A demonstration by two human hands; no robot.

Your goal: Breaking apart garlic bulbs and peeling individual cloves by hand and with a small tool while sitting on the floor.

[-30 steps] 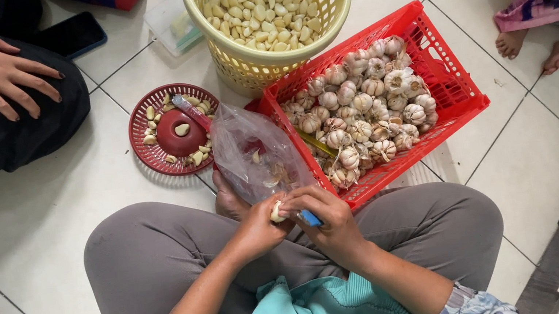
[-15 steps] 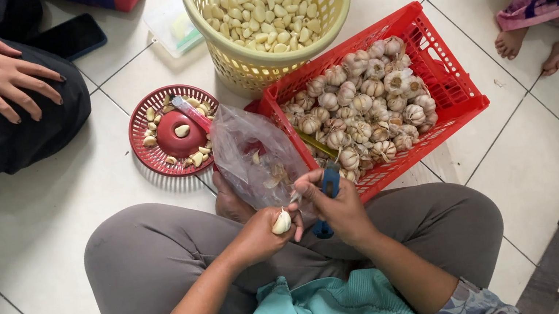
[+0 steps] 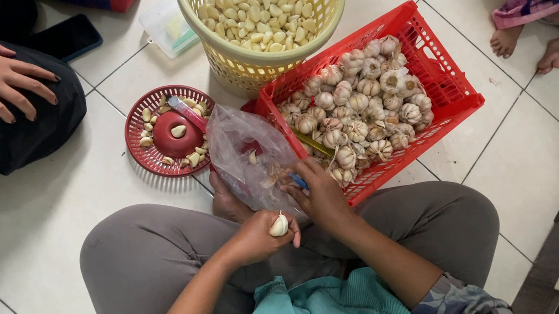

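The person sat cross-legged on the floor with both forearms reaching forward from the near edge of the view and meeting over the lap. The left hand [image 3: 256, 236] was curled palm-up, its fingers [image 3: 289, 231] closed around something small and pale, the wrist slightly bent inward. The right hand [image 3: 318, 195] lay just to the right of it and a little farther out, knuckles up, fingers pinched on a small blue item.
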